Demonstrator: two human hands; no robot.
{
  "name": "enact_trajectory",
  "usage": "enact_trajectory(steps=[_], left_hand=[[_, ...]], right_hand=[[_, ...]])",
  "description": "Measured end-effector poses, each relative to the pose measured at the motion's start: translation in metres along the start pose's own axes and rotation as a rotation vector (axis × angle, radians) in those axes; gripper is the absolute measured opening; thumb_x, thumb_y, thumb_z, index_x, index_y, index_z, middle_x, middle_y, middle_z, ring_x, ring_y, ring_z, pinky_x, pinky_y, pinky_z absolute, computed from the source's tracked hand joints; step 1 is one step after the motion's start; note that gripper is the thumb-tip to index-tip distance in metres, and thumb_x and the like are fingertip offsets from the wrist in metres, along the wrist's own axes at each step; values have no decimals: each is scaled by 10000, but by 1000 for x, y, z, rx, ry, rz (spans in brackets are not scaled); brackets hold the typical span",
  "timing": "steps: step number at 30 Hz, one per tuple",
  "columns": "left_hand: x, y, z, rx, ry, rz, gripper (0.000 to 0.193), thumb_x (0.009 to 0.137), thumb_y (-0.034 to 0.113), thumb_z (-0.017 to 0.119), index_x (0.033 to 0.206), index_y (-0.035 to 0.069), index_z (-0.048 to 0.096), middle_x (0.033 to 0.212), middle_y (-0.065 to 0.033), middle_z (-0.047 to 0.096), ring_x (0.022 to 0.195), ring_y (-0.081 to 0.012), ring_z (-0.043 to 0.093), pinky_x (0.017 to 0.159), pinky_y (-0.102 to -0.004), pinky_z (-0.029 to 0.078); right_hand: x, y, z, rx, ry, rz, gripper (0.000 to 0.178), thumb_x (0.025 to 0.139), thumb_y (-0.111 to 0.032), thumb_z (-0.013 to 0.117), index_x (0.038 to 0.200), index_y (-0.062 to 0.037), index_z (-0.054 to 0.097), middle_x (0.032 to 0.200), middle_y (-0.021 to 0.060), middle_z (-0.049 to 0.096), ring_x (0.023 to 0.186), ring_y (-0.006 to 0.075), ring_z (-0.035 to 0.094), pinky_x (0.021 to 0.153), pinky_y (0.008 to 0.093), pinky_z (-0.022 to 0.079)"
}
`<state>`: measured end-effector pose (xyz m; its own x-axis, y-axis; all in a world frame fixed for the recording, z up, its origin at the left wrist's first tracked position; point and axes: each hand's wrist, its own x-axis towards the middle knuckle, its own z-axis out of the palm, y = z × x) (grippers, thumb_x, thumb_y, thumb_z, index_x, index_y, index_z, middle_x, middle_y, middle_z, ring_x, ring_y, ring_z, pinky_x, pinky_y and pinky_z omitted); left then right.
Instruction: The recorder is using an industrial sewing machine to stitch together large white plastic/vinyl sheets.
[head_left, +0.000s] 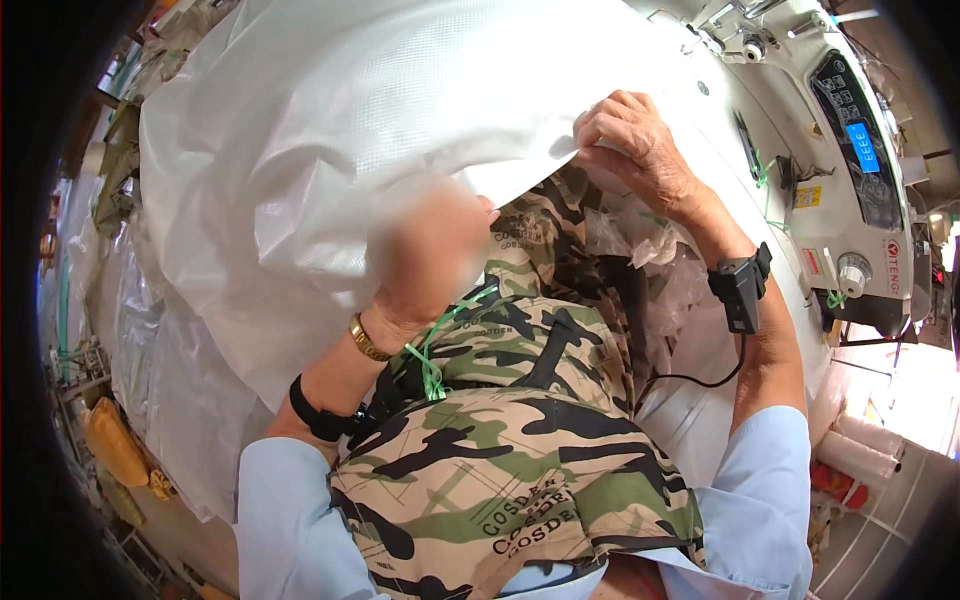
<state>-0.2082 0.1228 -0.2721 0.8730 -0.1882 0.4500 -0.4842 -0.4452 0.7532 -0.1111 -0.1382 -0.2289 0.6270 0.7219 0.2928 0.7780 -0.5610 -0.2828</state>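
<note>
A large white plastic sheet [300, 200] with a fine woven texture spreads in folds over the work surface and hangs down on the left. At its near edge, my right hand [635, 145] is closed, pinching the edge between thumb and fingers. My left hand [430, 250] is at the same edge, further left and nearer to me. It is mostly blurred; one fingertip shows against the sheet, and the edge runs straight and taut between both hands, so it appears closed on it.
On the right stands a white sewing machine [815, 215] with a dark control panel [850, 140] and lit blue display. Green strands [432, 370] lie on my camouflage apron [510, 440]. Crumpled clear plastic [665, 270] sits beside my lap. White rolls [860, 445] are at the lower right.
</note>
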Motion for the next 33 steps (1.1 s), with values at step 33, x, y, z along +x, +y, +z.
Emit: enact_trajectory(steps=[33], left_hand=[[37,11,44,-128,-435,350,66,693,-16,558,720,18,608,593,-116,537,491,-287,543,487,-354,444]], right_hand=[[-20,60,-20,-457,250,538,465,881,-429,636,1056,2,627,932,171,651,838,300,640,803,411,511]])
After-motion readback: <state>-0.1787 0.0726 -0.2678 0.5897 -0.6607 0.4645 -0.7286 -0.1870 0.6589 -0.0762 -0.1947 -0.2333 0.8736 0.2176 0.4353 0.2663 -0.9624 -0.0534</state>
